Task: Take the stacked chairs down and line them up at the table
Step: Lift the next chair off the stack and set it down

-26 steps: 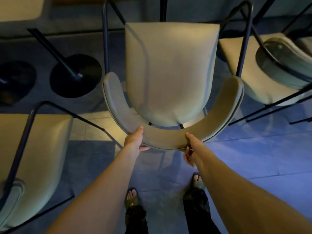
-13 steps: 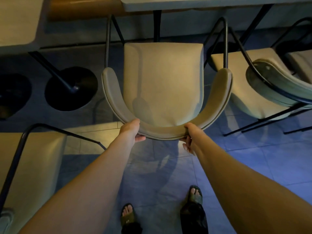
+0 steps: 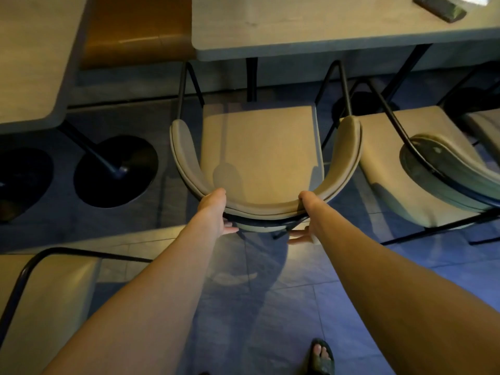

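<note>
A beige padded chair (image 3: 259, 155) with a curved backrest and black metal legs stands upright in front of the grey table (image 3: 324, 28), its seat just short of the table's edge. My left hand (image 3: 213, 209) grips the left part of the curved backrest. My right hand (image 3: 308, 215) grips the right part, fingers curled under the rim. To its right sits another chair (image 3: 400, 169) with an upturned chair (image 3: 449, 169) stacked on it.
A second table (image 3: 32, 63) stands at the left with round black bases (image 3: 116, 171) on the floor. A beige chair (image 3: 48, 307) is near my left arm. A dark object (image 3: 441, 8) lies on the table. A brown bench (image 3: 135, 31) is behind.
The chair has moved forward toward the table, away from me, with both hands still on its backrest. I have stepped forward, and the table top has come into view.
</note>
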{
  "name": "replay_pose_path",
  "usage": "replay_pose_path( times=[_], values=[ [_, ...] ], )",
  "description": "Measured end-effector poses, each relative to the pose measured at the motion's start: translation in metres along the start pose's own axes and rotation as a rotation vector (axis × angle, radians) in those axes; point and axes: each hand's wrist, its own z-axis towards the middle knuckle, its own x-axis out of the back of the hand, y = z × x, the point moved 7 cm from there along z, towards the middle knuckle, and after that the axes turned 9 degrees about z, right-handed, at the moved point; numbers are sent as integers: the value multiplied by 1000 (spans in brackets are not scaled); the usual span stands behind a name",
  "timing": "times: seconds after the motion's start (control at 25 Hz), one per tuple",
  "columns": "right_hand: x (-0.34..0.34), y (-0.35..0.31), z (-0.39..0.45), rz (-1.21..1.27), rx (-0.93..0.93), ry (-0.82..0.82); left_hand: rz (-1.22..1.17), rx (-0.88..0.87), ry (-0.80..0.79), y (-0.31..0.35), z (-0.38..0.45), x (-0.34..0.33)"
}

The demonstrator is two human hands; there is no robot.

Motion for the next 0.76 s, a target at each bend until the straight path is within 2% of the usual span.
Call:
replay_pose_path(
  times=[0.44, 0.76],
  values=[
    [-21, -66, 20, 93, 6, 36, -117, 38, 20, 57, 14, -22],
    [-24, -75, 24, 139, -41, 87, -156, 81, 111, 64, 26, -25]
  ],
)
